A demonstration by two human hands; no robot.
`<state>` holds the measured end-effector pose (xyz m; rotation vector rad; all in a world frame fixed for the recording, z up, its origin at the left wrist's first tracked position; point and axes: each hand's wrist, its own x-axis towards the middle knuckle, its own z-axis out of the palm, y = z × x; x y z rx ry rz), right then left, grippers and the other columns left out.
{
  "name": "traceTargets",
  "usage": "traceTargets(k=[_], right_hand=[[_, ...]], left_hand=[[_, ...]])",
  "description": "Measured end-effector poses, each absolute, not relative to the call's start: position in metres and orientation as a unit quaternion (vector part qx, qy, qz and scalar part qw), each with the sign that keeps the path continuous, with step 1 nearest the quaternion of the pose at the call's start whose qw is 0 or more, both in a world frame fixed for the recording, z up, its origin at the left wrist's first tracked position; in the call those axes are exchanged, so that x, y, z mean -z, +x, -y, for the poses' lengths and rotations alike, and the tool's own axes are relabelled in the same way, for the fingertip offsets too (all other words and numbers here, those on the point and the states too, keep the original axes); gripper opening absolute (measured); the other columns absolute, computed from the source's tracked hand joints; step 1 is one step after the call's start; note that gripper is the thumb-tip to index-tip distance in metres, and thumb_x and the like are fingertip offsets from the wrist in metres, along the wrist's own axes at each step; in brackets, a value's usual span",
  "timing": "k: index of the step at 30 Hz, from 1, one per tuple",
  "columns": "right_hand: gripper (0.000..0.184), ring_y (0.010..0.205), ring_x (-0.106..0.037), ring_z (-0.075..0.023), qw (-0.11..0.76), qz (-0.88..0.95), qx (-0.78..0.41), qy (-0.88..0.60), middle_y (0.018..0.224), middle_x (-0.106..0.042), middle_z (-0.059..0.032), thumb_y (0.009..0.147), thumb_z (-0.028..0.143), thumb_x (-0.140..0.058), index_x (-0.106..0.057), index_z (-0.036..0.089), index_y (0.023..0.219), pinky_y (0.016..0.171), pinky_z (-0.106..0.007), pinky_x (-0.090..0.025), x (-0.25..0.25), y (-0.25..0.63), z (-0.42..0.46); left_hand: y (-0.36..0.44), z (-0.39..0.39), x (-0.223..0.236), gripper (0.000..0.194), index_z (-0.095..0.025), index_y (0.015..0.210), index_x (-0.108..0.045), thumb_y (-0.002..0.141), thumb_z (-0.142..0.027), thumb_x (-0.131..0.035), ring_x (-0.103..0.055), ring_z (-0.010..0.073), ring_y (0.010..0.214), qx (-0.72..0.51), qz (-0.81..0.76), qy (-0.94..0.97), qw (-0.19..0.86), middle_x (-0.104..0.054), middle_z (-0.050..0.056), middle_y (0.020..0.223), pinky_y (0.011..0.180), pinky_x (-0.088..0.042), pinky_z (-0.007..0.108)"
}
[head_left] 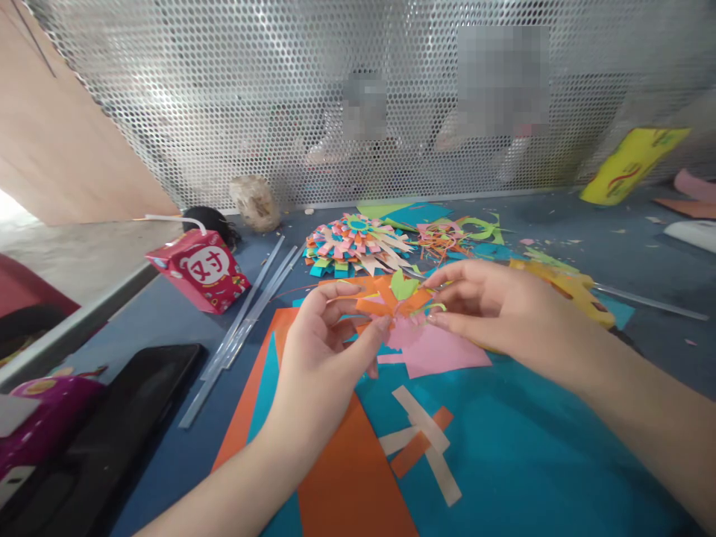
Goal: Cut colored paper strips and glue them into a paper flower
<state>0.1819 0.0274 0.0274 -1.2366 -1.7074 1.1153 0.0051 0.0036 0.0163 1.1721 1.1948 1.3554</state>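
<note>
My left hand (335, 343) pinches an orange paper flower (414, 300) between thumb and fingers, above the paper sheets. A green paper leaf (403, 285) stands up at the middle of the flower. At the flower's right side, my right hand (481, 302) has its fingers curled around a thin, curly green paper strip (438, 306); its exact grip is partly hidden. Under the hands lie a pink paper piece (441, 347), a blue sheet (520, 447) and an orange sheet (347, 470). Crossed beige and orange paper strips (428, 429) rest on the blue sheet.
Layered fringed paper flowers (358, 242) and paper scraps (444, 237) lie behind. A yellow glue gun (576, 291) is beyond my right hand. Left are clear glue sticks (246, 313), a red drink carton (201, 268) and a black phone (112, 432). A perforated metal panel (280, 74) stands behind.
</note>
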Motion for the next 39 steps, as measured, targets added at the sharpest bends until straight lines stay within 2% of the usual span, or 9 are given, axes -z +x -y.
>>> traceTargets(k=[5, 16, 21, 31, 39], right_hand=[[0.024, 0.062, -0.062, -0.0118, 0.371, 0.640, -0.462, -0.489, 0.075, -0.066, 0.0010, 0.071, 0.024, -0.065, -0.056, 0.020, 0.092, 0.046, -0.018, -0.045, -0.0308, 0.1812, -0.0290], [0.024, 0.061, -0.060, -0.0105, 0.377, 0.610, -0.479, -0.507, 0.075, -0.065, 0.0002, 0.069, 0.025, -0.066, -0.057, 0.020, 0.091, 0.048, -0.018, -0.044, -0.0299, 0.1831, -0.0287], [0.027, 0.064, -0.062, -0.0146, 0.381, 0.635, -0.439, -0.509, 0.079, -0.066, -0.0018, 0.069, 0.028, -0.066, -0.055, 0.019, 0.091, 0.051, -0.023, -0.047, -0.0264, 0.1836, -0.0297], [0.029, 0.063, -0.061, -0.0170, 0.380, 0.669, -0.354, -0.531, 0.079, -0.066, -0.0032, 0.069, 0.033, -0.063, -0.054, 0.019, 0.093, 0.047, -0.026, -0.044, -0.0224, 0.1803, -0.0311], [0.027, 0.064, -0.060, -0.0150, 0.383, 0.664, -0.365, -0.528, 0.080, -0.065, -0.0027, 0.072, 0.035, -0.062, -0.055, 0.019, 0.094, 0.047, -0.024, -0.045, -0.0279, 0.1798, -0.0259]], left_hand=[[0.0057, -0.0028, -0.0171, 0.030, -0.017, 0.089, -0.049, 0.067, -0.017, -0.069, -0.052, 0.0054, 0.044, -0.552, -0.489, 0.478, 0.476, -0.061, -0.003, 0.073, 0.037, -0.044, 0.016], [0.0054, -0.0030, -0.0141, 0.027, -0.017, 0.090, -0.048, 0.070, -0.019, -0.067, -0.051, 0.0049, 0.043, -0.544, -0.486, 0.488, 0.480, -0.060, -0.003, 0.074, 0.037, -0.044, 0.017], [0.0057, -0.0024, -0.0143, 0.028, -0.017, 0.089, -0.048, 0.069, -0.018, -0.068, -0.052, 0.0056, 0.043, -0.548, -0.482, 0.486, 0.480, -0.059, -0.003, 0.074, 0.036, -0.044, 0.018], [0.0031, -0.0026, -0.0142, 0.030, -0.017, 0.092, -0.048, 0.070, -0.020, -0.068, -0.053, 0.0055, 0.043, -0.546, -0.478, 0.486, 0.487, -0.061, -0.002, 0.075, 0.036, -0.047, 0.017], [0.0031, -0.0027, -0.0151, 0.031, -0.017, 0.092, -0.049, 0.069, -0.018, -0.069, -0.053, 0.0048, 0.043, -0.553, -0.476, 0.464, 0.503, -0.061, -0.003, 0.073, 0.037, -0.045, 0.016]])
